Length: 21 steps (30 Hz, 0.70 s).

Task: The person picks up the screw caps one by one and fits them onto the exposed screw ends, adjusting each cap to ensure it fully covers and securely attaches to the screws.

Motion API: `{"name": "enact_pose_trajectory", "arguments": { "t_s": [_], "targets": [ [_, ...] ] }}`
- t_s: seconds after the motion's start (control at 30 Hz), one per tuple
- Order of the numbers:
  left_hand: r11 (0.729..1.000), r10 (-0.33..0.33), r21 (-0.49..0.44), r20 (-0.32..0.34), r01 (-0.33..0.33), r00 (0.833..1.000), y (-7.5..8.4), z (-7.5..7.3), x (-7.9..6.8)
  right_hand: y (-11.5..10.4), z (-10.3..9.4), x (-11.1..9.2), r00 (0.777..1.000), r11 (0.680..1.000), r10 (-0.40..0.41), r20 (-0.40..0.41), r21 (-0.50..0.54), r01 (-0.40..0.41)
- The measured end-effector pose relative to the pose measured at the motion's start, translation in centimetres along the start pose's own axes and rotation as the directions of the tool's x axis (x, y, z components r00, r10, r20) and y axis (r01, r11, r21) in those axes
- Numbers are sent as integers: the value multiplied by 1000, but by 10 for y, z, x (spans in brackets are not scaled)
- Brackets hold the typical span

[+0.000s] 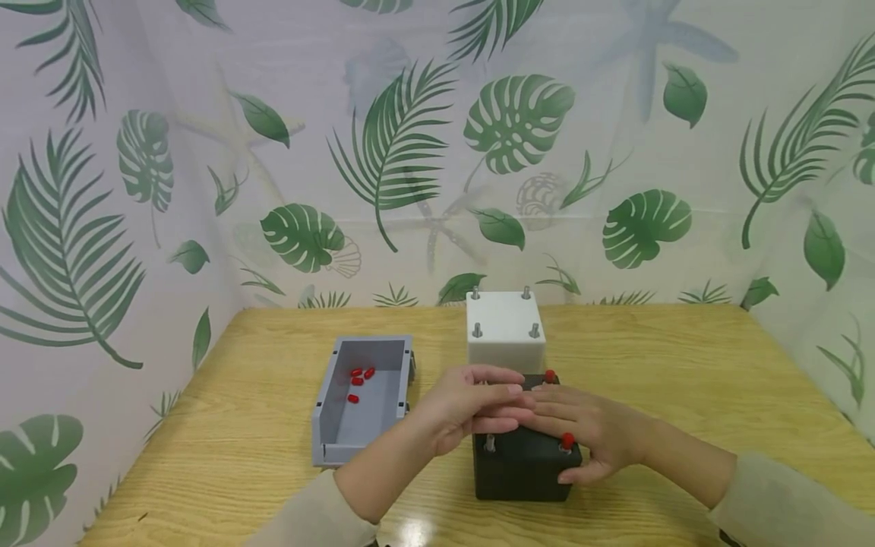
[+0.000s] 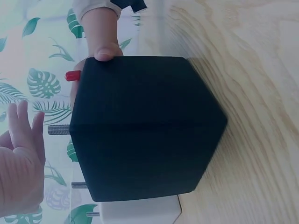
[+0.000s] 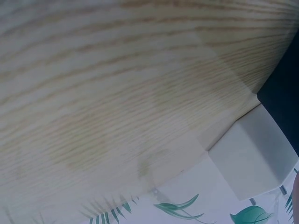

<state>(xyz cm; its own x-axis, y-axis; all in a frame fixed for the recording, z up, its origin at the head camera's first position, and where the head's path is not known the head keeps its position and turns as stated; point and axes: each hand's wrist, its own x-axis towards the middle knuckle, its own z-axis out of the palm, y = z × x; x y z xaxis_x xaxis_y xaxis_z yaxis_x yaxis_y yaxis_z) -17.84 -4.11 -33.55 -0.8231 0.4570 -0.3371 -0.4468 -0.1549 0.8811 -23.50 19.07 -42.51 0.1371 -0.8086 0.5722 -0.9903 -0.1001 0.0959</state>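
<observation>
A black block (image 1: 522,471) stands on the table with upright threaded studs (image 2: 59,129) on its top. Red caps (image 1: 567,441) cover the two studs along its right side; the left ones are bare metal. My right hand (image 1: 591,429) rests on the block, its straight fingers laid across the top and the thumb against the near side. Above the block's left part is my left hand (image 1: 472,406), fingers extended and nothing held. In the left wrist view the left hand (image 2: 21,163) stays apart from the studs.
Directly behind the black block stands a white block (image 1: 506,323) with bare studs at its top corners. To the left, a grey bin (image 1: 324,422) holds several red caps (image 1: 357,381). Leaf-patterned cloth (image 1: 424,152) rises behind the wooden table (image 1: 225,441) and along both sides.
</observation>
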Motion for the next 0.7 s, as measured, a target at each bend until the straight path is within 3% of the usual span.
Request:
{"name": "enact_pose_trajectory", "arguments": {
  "t_s": [0.4, 0.7],
  "targets": [
    [999, 38, -1, -46, -38, 998, 2, -18, -4, -1, 0, 1, 999, 999, 25, 24, 19, -26],
    [996, 76, 56, -90, -71, 993, 9, -34, -8, -3, -2, 1, 996, 997, 66, 65, 32, -68]
  ]
}}
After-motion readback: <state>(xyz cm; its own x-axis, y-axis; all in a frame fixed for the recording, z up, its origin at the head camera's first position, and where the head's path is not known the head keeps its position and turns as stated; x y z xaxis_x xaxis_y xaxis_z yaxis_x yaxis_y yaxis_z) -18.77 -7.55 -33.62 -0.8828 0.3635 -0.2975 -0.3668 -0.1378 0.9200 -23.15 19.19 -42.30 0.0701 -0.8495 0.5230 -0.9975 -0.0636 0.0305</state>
